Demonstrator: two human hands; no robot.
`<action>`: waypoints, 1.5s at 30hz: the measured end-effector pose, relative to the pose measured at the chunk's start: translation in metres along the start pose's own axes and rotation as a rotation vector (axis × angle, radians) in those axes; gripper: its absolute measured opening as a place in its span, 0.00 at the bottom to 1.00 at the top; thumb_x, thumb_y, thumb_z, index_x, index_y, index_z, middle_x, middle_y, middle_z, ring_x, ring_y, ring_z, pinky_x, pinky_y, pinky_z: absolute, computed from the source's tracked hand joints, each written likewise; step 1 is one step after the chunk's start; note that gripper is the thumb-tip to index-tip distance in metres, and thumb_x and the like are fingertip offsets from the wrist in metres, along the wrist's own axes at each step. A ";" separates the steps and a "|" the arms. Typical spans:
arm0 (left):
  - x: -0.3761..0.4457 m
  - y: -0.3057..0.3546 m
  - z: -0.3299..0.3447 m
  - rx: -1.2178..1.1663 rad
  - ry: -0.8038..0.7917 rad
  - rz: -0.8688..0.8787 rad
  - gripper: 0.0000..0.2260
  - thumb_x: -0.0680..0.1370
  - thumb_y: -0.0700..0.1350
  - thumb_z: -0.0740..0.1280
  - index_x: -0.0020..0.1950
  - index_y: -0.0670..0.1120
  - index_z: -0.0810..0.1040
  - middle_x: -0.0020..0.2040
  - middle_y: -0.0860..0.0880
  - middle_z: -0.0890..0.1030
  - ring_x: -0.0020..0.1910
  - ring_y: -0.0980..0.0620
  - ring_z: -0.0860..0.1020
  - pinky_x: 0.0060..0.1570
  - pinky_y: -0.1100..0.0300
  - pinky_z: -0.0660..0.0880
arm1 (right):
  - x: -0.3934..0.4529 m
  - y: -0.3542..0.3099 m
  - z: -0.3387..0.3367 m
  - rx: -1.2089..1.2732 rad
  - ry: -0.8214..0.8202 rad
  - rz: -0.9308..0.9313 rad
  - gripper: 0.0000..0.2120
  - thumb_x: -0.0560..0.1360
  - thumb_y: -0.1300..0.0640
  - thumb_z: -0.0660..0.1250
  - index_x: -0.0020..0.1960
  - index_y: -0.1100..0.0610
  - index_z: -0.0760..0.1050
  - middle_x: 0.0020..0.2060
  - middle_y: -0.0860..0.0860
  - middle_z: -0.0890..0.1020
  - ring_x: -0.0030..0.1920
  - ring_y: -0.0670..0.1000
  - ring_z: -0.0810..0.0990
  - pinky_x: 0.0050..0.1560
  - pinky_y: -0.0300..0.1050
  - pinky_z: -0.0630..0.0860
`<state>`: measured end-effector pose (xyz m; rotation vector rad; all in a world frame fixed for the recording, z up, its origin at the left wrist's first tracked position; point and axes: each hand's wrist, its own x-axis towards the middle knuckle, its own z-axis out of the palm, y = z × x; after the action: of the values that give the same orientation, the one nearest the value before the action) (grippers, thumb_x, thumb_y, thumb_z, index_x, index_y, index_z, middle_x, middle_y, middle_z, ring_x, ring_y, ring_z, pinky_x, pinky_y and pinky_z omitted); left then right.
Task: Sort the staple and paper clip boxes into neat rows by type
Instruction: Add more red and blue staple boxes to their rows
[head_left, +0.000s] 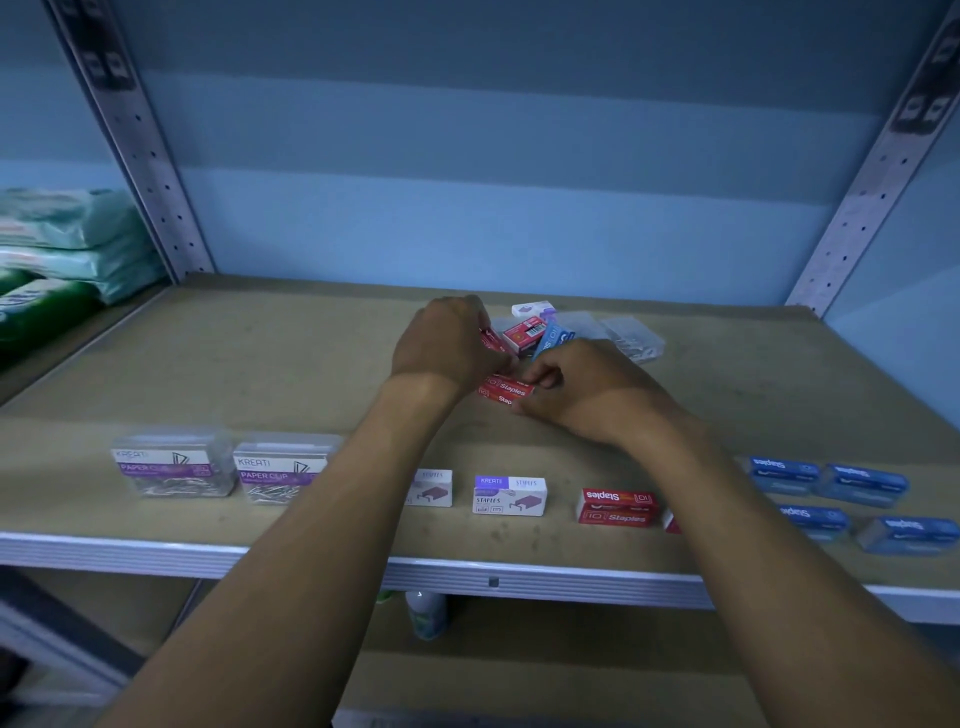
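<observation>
On the brown shelf board (311, 364), my right hand (587, 389) pinches a red staples box (505, 389) at its right end. My left hand (447, 343) curls over another red box (491, 340) just behind it. A loose pile sits at the back: a red box (523, 332), a blue box (555, 338), a white-purple box (532, 310) and clear paper clip boxes (631, 338). Along the front edge stand two clear paper clip boxes (174, 462), white staples boxes (509, 496), a red staples box (618, 506) and several blue staples boxes (826, 480).
Perforated metal uprights (150, 156) frame the shelf on both sides. Green and teal plastic packs (57, 260) are stacked on the neighbouring shelf at left. A bottle (426, 613) stands on the lower shelf under the front edge (493, 579).
</observation>
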<state>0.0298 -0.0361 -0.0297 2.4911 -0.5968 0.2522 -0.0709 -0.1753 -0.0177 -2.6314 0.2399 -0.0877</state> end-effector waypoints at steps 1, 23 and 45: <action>0.001 0.000 0.001 0.000 0.007 -0.004 0.21 0.65 0.56 0.77 0.51 0.46 0.79 0.51 0.47 0.81 0.51 0.47 0.78 0.49 0.53 0.77 | 0.001 0.000 0.000 -0.001 0.010 -0.001 0.09 0.70 0.45 0.76 0.47 0.47 0.84 0.45 0.46 0.84 0.48 0.46 0.81 0.54 0.46 0.79; 0.002 0.014 0.006 0.050 0.021 -0.023 0.26 0.65 0.57 0.75 0.56 0.44 0.78 0.55 0.44 0.80 0.54 0.44 0.77 0.50 0.53 0.76 | -0.007 0.019 -0.017 0.002 -0.002 0.035 0.12 0.70 0.56 0.77 0.52 0.49 0.82 0.45 0.46 0.84 0.47 0.47 0.82 0.53 0.46 0.79; -0.038 0.052 -0.003 0.061 -0.204 -0.102 0.23 0.65 0.58 0.75 0.53 0.47 0.78 0.53 0.48 0.79 0.49 0.49 0.78 0.39 0.58 0.73 | -0.034 0.047 -0.042 0.079 0.053 0.095 0.08 0.68 0.61 0.77 0.44 0.52 0.83 0.38 0.46 0.84 0.41 0.46 0.82 0.43 0.39 0.76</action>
<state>-0.0288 -0.0594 -0.0136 2.6168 -0.5480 -0.0229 -0.1162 -0.2288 -0.0043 -2.5374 0.3720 -0.1328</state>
